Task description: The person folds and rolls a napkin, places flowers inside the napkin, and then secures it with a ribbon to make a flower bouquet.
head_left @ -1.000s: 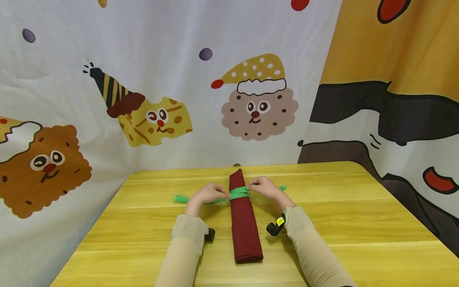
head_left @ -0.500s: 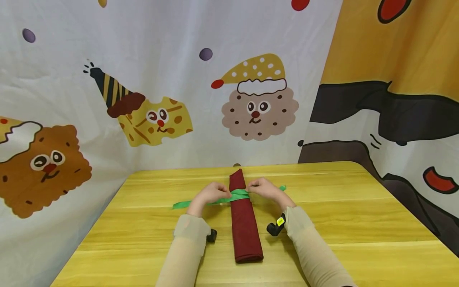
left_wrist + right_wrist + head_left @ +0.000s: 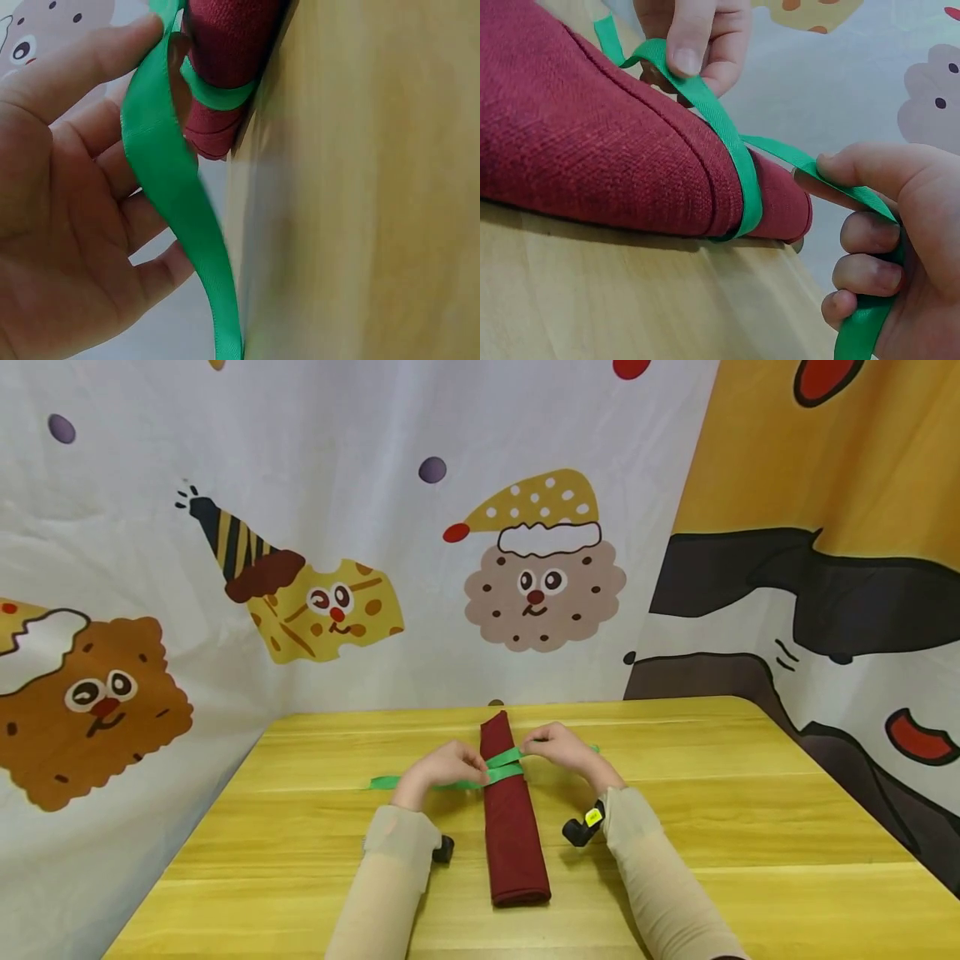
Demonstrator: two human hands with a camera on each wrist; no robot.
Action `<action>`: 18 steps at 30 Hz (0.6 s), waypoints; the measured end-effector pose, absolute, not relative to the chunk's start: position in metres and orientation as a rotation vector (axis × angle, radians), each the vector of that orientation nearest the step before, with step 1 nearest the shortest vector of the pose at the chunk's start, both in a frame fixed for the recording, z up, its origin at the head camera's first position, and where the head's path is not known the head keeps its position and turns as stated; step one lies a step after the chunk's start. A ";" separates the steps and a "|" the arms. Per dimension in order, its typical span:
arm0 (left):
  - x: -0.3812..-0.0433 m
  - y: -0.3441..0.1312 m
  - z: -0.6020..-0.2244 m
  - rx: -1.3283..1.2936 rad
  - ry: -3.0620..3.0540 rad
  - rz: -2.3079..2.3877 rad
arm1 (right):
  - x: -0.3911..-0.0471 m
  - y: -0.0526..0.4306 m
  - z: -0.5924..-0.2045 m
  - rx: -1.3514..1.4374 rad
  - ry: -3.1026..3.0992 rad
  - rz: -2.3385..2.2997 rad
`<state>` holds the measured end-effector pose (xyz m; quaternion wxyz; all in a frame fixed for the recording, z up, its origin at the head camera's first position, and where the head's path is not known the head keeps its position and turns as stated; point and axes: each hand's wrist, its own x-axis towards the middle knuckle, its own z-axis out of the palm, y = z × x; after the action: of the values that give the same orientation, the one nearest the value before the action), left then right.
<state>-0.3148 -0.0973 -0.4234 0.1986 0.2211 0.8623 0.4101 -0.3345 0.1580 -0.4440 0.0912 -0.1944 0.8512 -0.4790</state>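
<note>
A dark red rolled cloth [image 3: 516, 843] lies lengthwise on the table, with a green ribbon [image 3: 746, 180] passed around it toward its far end. On the left side, my left hand [image 3: 448, 764] pinches the ribbon between thumb and forefinger, close against the roll. The left wrist view shows a loose length of ribbon [image 3: 176, 172] hanging from that pinch across the palm. My right hand [image 3: 562, 748] pinches the other ribbon length just right of the roll. In the right wrist view, that end runs under the right hand's curled fingers [image 3: 866, 274].
The wooden table [image 3: 300, 877] extends on both sides of the roll. Behind it hangs a white curtain [image 3: 360, 468] printed with cartoon food. Black wrist cameras sit on the sleeves, one near the right cuff [image 3: 581, 831].
The right hand has shifted slightly right, drawing its ribbon length away from the roll. The left hand has edged right against the roll. Two ribbon bands now show apart on top.
</note>
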 end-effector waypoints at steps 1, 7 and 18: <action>-0.315 -0.097 -0.423 0.625 2.418 1.145 | -0.334 0.158 -0.444 -0.576 2.530 -1.427; -0.313 -0.092 -0.419 0.629 2.469 1.188 | -0.333 0.153 -0.437 -0.665 2.505 -1.430; -0.317 -0.085 -0.422 0.708 2.526 1.209 | -0.326 0.143 -0.426 -0.792 2.444 -1.370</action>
<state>-0.3170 -0.0847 -0.4222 0.1259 0.2432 0.8675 0.4153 -0.3263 0.1434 -0.4264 0.1148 -0.2703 0.8338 -0.4675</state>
